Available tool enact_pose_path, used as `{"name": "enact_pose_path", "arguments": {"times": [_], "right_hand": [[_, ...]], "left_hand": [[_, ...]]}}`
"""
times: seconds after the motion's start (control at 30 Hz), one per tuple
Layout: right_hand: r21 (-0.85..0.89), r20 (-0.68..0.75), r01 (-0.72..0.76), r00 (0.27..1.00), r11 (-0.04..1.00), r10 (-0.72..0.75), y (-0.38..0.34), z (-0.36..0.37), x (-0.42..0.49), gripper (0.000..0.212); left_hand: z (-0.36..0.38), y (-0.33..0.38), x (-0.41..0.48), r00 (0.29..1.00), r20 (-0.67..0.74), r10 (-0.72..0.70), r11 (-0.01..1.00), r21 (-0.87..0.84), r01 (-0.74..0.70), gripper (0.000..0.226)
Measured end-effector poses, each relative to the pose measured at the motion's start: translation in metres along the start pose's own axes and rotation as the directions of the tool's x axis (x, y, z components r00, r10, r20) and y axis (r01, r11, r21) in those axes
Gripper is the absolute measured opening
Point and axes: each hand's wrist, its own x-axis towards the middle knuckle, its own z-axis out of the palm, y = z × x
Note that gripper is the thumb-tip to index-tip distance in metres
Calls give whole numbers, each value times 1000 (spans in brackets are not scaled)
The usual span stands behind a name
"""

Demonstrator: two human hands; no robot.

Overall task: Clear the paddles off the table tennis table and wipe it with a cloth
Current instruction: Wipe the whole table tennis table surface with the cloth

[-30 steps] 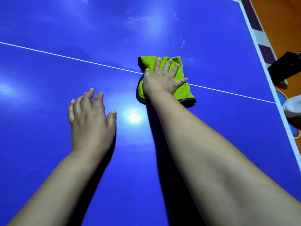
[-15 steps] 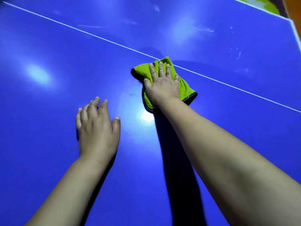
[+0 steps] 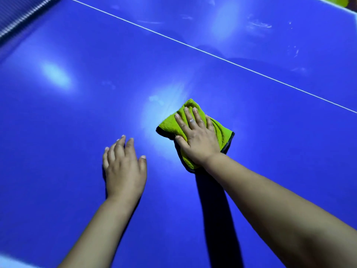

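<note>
Right grip (image 3: 197,138): a bare hand, palm down, fingers straight and slightly spread, pressing flat on a folded lime-green microfibre cloth (image 3: 168,124) with dark trim. The fingers lie open across the fabric and are not curled round it.

Left grip (image 3: 124,169): a bare hand, palm down on the bare counter (image 3: 77,132), fingers straight and close together, holding nothing. It sits just beside the cloth on the cloth's left, apart from it.

Location of cloth: on the blue table tennis counter, on the near side of the white centre line (image 3: 212,53) and well apart from it.

Edges and room: the net (image 3: 19,14) crosses the upper left corner. A pale edge strip (image 3: 5,262) shows at the lower left corner. At the upper right corner a sliver of something green (image 3: 340,0) lies past the counter's white border; what it is cannot be told. Broad open surface extends left of and beyond both grips.

Surface: glossy blue, with soft lamp reflections. Pale smears (image 3: 258,24) show beyond the centre line at upper right. A dark forearm shadow falls below the cloth.
</note>
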Motion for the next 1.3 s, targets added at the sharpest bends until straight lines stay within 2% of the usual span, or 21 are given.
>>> {"name": "enact_pose_path", "arguments": {"times": [0.17,0.3,0.47,0.67,0.77,1.0,1.1,1.2,1.3], "right_hand": [[-1,23,58,998,998,-58,-35,11,-60,66],[4,-36,81,996,997,-81,-62,24,-112,66],[31,-59,118,991,993,-116,-101,36,-186,66],[74,19,108,994,991,-110,-150,44,-277,68],[99,108,65,991,993,-75,-168,44,-312,70],[58,276,167,945,984,-176,-153,1,-324,92],[-5,261,152,954,988,-145,-143,-4,-337,87],[14,223,91,971,996,-92,-141,-1,-340,89],[-14,198,79,977,997,-75,-153,6,-330,81]], "left_hand": [[-12,-26,-49,999,13,-37,999,40,37,53],[-23,-44,-87,999,14,-43,997,71,41,55],[-38,-57,-134,1000,5,5,995,98,-6,55],[-64,-64,-199,999,-22,38,996,87,-36,59],[-84,-71,-233,998,-48,50,995,85,-45,61],[-144,-99,-280,994,-55,91,985,155,-81,62],[-162,-116,-284,993,-69,94,981,175,-80,61],[-171,-132,-278,990,-59,124,973,205,-110,61],[-175,-150,-262,984,-48,172,962,224,-157,61]]}}
